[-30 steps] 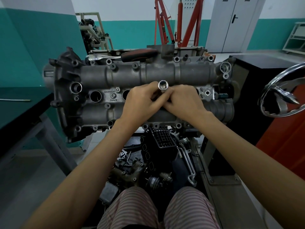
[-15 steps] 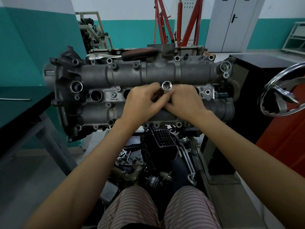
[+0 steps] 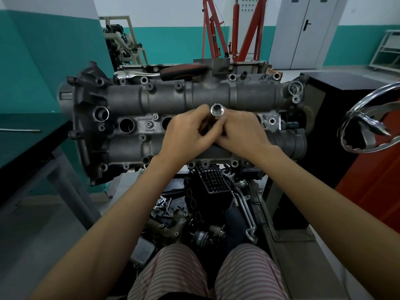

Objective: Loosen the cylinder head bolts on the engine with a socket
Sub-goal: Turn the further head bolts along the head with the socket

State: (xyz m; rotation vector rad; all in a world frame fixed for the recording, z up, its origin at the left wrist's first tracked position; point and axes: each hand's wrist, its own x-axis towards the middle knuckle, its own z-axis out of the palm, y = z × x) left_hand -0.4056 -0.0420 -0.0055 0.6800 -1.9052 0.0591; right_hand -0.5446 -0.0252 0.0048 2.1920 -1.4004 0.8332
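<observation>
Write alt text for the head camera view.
Both hands, left hand and right hand, grip a silver socket standing at the middle of a grey engine cylinder head. A ratchet lies on the engine's far edge.

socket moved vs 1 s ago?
Yes. The socket has shifted slightly right along the engine cover, farther from the open round holes on its left; both hands hold it.

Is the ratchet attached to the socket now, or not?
Not attached: the ratchet lies apart on the engine, and the socket shows an open end.
</observation>
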